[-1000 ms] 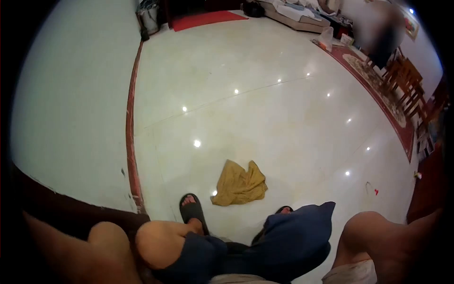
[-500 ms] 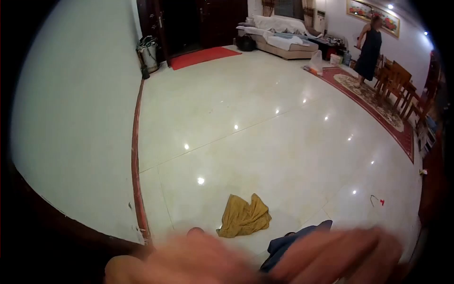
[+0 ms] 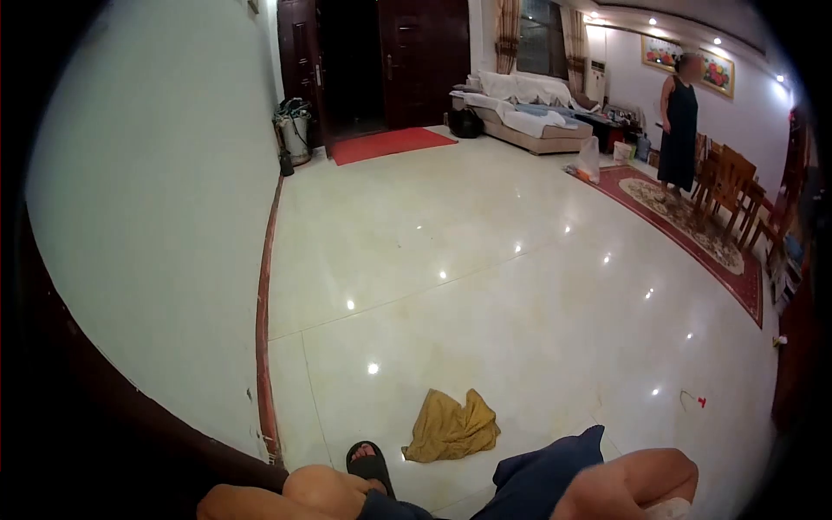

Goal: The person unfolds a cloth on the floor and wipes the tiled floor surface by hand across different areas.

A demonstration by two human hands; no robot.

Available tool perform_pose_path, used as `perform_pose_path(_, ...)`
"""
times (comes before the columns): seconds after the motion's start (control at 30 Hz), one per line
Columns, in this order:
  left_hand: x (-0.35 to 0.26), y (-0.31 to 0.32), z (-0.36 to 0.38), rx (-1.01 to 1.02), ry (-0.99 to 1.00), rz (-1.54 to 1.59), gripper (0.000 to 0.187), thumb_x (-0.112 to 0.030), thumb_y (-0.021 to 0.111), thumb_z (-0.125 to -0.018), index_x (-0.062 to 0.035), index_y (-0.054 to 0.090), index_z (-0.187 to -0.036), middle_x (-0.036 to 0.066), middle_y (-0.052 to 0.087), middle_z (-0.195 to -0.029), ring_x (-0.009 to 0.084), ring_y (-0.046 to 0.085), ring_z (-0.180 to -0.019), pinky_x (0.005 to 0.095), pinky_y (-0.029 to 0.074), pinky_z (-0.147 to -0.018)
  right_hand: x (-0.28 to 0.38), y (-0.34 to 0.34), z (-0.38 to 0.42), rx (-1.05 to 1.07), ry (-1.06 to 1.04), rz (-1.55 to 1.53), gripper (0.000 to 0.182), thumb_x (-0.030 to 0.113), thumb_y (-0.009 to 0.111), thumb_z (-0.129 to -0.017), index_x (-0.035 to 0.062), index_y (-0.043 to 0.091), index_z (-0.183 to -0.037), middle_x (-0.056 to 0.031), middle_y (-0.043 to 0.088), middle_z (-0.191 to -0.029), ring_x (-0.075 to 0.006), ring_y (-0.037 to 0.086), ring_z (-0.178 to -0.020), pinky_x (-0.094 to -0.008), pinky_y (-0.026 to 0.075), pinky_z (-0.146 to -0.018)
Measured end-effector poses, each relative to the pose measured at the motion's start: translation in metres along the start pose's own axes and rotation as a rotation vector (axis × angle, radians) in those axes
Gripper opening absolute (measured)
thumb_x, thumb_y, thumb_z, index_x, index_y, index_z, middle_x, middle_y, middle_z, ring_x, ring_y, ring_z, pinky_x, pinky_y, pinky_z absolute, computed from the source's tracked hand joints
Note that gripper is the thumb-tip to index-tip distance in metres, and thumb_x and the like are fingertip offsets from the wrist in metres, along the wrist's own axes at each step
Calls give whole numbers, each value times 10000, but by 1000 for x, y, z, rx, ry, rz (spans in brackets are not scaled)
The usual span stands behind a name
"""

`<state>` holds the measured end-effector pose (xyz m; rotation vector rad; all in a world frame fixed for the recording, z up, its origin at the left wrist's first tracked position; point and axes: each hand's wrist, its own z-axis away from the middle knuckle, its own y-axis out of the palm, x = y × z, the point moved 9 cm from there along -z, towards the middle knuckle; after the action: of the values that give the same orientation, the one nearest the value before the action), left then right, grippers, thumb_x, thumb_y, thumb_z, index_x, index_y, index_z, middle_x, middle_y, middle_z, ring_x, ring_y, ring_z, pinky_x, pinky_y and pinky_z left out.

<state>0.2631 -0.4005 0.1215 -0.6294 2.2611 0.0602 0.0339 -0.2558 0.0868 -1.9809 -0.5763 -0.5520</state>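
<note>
A crumpled mustard-brown cloth [image 3: 452, 426] lies on the pale tiled floor in front of me, with no hand touching it. At the bottom edge are my bent legs in dark blue clothing [image 3: 542, 477], with a bare knee [image 3: 322, 490] on the left. Bare skin shows at the lower left and lower right, but no fingers can be made out on either side, so what my hands hold is hidden. Something whitish [image 3: 672, 509] shows at the lower right edge, too cut off to tell. My foot in a black sandal [image 3: 370, 468] stands left of the cloth.
A wall [image 3: 147, 217] runs along the left. A red mat [image 3: 394, 146] lies by the dark doors. Farther back are a sofa [image 3: 542, 139], a patterned rug [image 3: 685, 221], wooden chairs [image 3: 731, 182] and a standing person [image 3: 679, 130]. A small red item [image 3: 702, 402] lies right.
My blurred hands have left the spot in front of the legs. The view has tilted up, so the room sits lower, and the sandal and knee now show.
</note>
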Motion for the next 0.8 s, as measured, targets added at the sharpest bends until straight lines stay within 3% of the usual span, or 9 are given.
perform_pose_path(0.2,-29,-20,15,-53,97,-75,425,-386,384,-963,-132,525,-1273,83,543,-1267,267,482,-1204,511,299,-1020,12,-3,8,12,-36,39,269,269,526,-927,57,593,-1078,-100,566,-1016,-172,529,-895,-357,444,-766)
perform_pose_path(0.8,32,-19,24,-42,8,-89,407,-380,411,-957,-149,531,-1269,56,549,-1260,251,478,-1205,515,294,-1010,27,-12,16,62,-56,85,297,288,506,-933,56,569,-1107,-108,554,-1083,-189,528,-965,-376,439,-814)
